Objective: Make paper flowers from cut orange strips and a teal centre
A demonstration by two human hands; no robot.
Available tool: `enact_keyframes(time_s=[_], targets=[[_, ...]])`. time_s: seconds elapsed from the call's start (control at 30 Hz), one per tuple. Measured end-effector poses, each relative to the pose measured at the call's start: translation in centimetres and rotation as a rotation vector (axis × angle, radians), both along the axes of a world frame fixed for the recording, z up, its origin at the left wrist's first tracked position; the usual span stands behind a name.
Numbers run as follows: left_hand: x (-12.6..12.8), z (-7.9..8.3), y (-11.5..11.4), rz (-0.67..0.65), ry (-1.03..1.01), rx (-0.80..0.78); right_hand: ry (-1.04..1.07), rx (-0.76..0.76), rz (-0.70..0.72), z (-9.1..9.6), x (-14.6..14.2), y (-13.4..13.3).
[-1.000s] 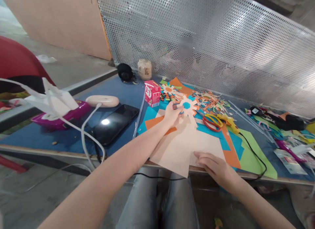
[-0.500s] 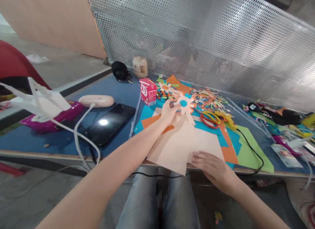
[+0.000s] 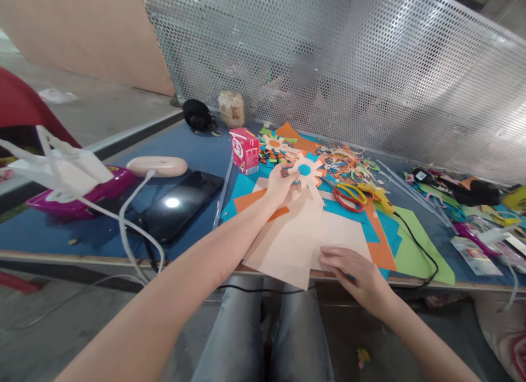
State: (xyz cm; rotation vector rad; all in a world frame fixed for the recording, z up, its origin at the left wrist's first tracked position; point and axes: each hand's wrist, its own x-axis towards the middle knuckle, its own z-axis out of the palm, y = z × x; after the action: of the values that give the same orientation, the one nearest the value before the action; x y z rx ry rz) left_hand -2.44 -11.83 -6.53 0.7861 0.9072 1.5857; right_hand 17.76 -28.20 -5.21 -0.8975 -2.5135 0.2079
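My left hand (image 3: pixel 282 183) reaches over the sheets and pinches the edge of a pale peach paper flower (image 3: pixel 314 179). A blue centre (image 3: pixel 304 169) shows in the flower, and a strip hangs down from it. Under my left forearm lies a pale peach sheet (image 3: pixel 283 245), reaching past the table's front edge. My right hand (image 3: pixel 353 272) rests at that edge beside the sheets, fingers stretched out and holding nothing. Scissors with red and yellow handles (image 3: pixel 349 197) lie right of the flower. Another paper flower (image 3: pixel 274 143) sits behind my left hand.
A pink box (image 3: pixel 245 152) stands behind the sheets. A yellow glue gun (image 3: pixel 380 195) trails a black cord over green paper (image 3: pixel 423 250). Paper scraps (image 3: pixel 349 158) are heaped near the perforated panel (image 3: pixel 349 69). A phone (image 3: pixel 181 204) and white cables lie at left.
The view has shifted slightly. My left hand keeps its pinch on the paper flower. My right hand's fingers have lifted and curved a little at the table edge.
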Motion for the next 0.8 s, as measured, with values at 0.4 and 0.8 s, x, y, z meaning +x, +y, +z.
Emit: enact_keyframes(time_s=[0.4,0.8], targets=[[-0.1,0.1,-0.1,-0.005,-0.008,-0.018,-0.059,0.033,0.227,0.2,1.5,-0.7],[-0.2,0.0,-0.1,-0.012,-0.042,-0.019,-0.24,0.41,0.124,-1.3,0.2,-1.0]])
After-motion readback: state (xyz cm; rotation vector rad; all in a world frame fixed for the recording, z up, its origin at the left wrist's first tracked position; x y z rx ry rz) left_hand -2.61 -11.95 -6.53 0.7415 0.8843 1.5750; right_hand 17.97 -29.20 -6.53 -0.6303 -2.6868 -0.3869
